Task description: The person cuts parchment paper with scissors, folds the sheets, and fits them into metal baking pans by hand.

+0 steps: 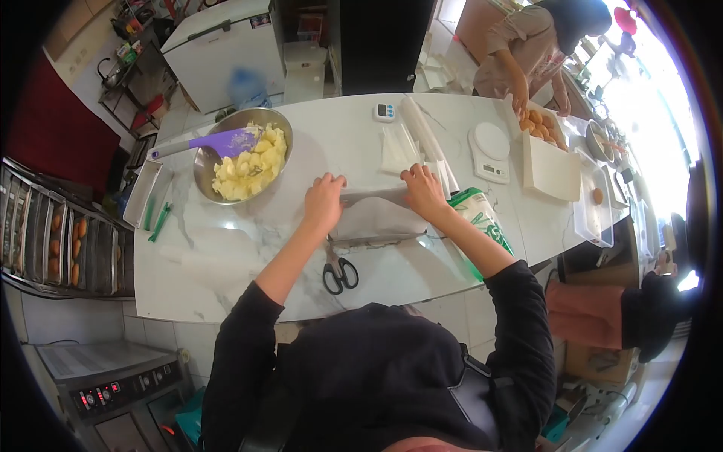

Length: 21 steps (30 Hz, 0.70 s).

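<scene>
A sheet of white baking paper [380, 217] lies in and over a metal loaf pan [369, 242] in front of me. My left hand [324, 200] has its fingers curled on the paper at the far left corner. At the far right corner my right hand [424, 188] grips the same paper with bent fingers. Black-handled scissors [340, 276] lie just on the near side of the pan, their blades partly hidden. Beyond my right hand are a clear bag with white contents [398, 151] and a long roll [426, 135]. A green and white packet [482, 218] sits under my right forearm.
To the left, a steel bowl [282, 162] holds yellow chunks and a purple spatula [226, 143]. Another pan [143, 197] stands at the left edge. A timer [385, 112] and white scale [491, 152] lie farther back. A co-worker [520, 45] handles a box of buns [553, 175].
</scene>
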Available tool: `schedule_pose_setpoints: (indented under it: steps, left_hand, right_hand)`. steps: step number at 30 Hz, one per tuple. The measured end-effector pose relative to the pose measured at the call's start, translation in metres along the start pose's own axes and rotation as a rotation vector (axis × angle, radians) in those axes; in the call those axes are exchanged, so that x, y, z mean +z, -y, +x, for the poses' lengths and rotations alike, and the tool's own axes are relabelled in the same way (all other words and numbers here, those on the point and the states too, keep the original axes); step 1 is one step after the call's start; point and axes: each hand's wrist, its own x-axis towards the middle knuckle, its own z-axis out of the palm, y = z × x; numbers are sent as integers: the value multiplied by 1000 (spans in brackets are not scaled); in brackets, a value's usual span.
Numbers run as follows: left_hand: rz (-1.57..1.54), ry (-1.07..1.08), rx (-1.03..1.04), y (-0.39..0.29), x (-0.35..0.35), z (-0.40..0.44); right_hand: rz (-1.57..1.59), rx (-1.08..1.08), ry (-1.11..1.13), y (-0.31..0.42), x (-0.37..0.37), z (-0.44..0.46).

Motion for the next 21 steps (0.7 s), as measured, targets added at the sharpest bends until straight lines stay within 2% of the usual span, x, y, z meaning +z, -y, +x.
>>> schedule_pose_setpoints:
  steps: [2, 5, 8, 11, 14, 17, 21]
  left_hand:
    - [17, 103, -66, 11, 8, 4]
    - [-52, 135, -175, 20, 8, 6]
    - [-284, 253, -244, 25, -1, 10]
    - [-175, 91, -137, 24, 1, 6]
    - [-103, 76, -104, 33, 15, 7]
    - [-44, 91, -94, 43, 26, 10]
    - [-166, 217, -82, 33, 4, 11]
  right_hand:
    - [5, 34, 117, -12, 11, 5]
    - [100, 19, 72, -23, 20, 6]
    - [253, 72, 75, -24, 14, 6]
    - [311, 48, 65, -24, 11, 9]
    - [315, -16, 53, -23, 6, 8]
    - [341, -67, 9, -35, 13, 12]
    - [375, -61, -24, -40, 17, 11]
